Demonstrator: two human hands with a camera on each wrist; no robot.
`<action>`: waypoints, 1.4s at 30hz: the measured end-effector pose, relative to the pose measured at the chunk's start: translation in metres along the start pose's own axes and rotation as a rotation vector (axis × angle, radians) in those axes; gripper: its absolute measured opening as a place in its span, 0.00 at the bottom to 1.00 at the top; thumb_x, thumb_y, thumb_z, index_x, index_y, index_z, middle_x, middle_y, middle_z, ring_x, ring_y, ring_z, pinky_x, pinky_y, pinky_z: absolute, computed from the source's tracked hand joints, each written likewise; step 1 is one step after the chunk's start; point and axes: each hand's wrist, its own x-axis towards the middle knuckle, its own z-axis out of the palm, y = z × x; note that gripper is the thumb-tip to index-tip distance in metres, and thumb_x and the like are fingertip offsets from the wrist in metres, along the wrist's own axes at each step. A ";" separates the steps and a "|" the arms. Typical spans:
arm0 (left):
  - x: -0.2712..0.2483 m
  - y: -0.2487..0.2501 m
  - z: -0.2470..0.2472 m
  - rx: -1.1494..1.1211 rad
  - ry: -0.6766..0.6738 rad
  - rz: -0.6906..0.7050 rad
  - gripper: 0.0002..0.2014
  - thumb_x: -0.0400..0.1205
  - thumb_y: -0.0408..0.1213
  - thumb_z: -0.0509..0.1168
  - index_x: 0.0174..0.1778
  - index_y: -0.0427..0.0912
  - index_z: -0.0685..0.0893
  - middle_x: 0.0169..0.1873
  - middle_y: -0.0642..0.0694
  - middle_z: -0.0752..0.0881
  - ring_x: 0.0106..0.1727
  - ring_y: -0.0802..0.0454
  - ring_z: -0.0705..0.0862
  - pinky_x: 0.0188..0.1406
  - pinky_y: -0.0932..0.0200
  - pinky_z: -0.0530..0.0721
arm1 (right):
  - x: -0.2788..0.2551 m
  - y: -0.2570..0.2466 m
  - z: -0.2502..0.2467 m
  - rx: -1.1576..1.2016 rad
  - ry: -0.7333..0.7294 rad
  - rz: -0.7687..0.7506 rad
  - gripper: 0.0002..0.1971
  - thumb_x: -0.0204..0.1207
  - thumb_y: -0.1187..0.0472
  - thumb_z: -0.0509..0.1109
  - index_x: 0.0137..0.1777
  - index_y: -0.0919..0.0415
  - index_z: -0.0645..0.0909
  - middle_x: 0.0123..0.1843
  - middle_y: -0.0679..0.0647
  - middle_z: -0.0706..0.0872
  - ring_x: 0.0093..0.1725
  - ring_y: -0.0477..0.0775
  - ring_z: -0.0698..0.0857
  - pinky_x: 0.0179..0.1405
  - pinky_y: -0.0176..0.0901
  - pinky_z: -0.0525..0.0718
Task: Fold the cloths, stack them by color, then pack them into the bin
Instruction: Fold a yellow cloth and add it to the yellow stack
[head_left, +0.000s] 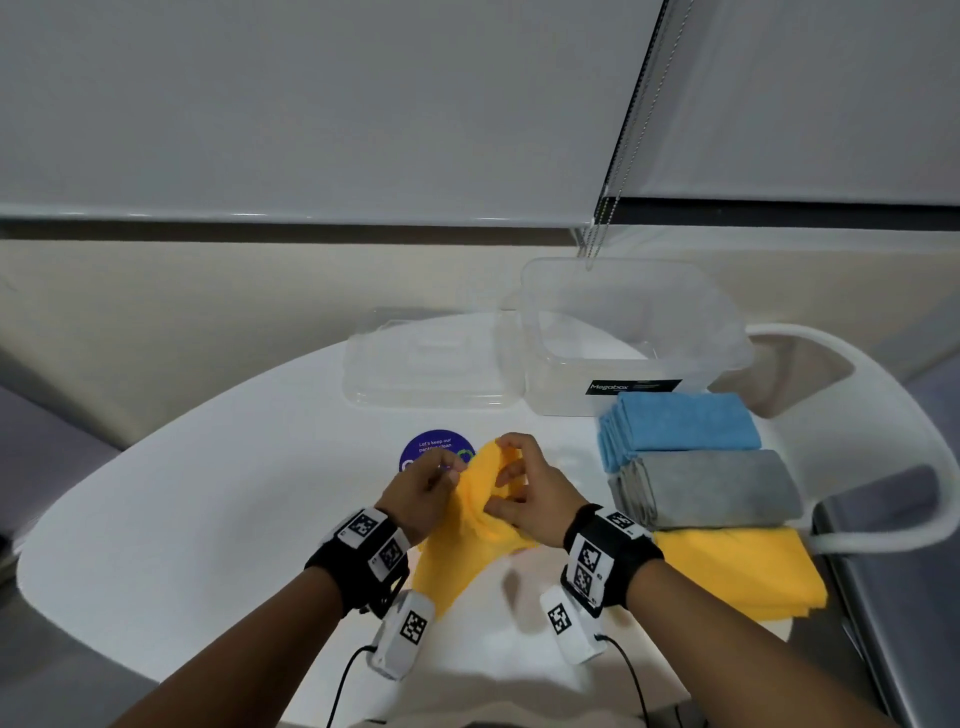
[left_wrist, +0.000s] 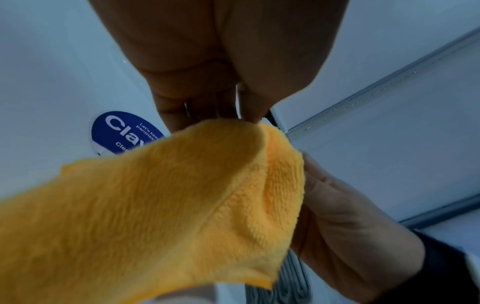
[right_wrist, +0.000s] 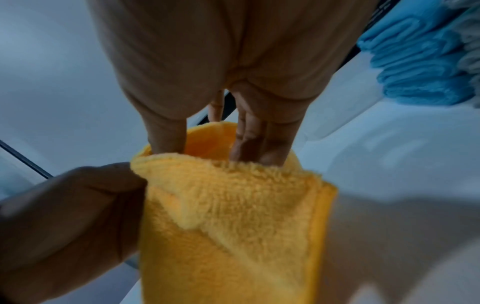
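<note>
Head view, cloth: yellow cloth (head_left: 470, 525) hangs below both grips, long axis toward the person.
Grips: left hand (head_left: 422, 493) and right hand (head_left: 524, 493) pinch its top edge.
Stack: yellow stack (head_left: 737, 569) lies right of the cloth, nearer the right hand.

**Table layout**

We see the bin (head_left: 634, 338) at the table's (head_left: 182, 519) far edge, lid (head_left: 426, 364) left of it. Three cloth stacks (head_left: 706, 486) run front of the bin toward us. Sticker (head_left: 434, 447) mid-table, behind the hands (head_left: 483, 493).
</note>
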 end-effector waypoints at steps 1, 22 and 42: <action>-0.002 0.004 0.001 -0.018 -0.047 -0.002 0.08 0.80 0.56 0.60 0.39 0.60 0.80 0.34 0.59 0.83 0.42 0.57 0.80 0.47 0.54 0.78 | 0.000 -0.003 0.002 0.014 -0.008 -0.018 0.42 0.67 0.54 0.80 0.74 0.39 0.58 0.47 0.51 0.83 0.42 0.49 0.87 0.39 0.34 0.81; -0.002 0.044 -0.035 0.596 -0.110 0.032 0.20 0.76 0.40 0.73 0.65 0.50 0.82 0.57 0.48 0.86 0.60 0.46 0.82 0.55 0.58 0.78 | 0.020 -0.030 -0.036 -0.172 0.284 -0.176 0.05 0.74 0.57 0.77 0.44 0.56 0.86 0.39 0.46 0.83 0.36 0.39 0.78 0.36 0.21 0.70; -0.010 0.048 -0.020 -0.250 0.084 0.011 0.16 0.73 0.29 0.76 0.56 0.44 0.86 0.34 0.52 0.87 0.28 0.61 0.82 0.25 0.66 0.79 | -0.007 -0.043 -0.004 0.217 0.071 -0.039 0.10 0.70 0.64 0.81 0.48 0.56 0.85 0.42 0.51 0.84 0.34 0.50 0.85 0.36 0.37 0.85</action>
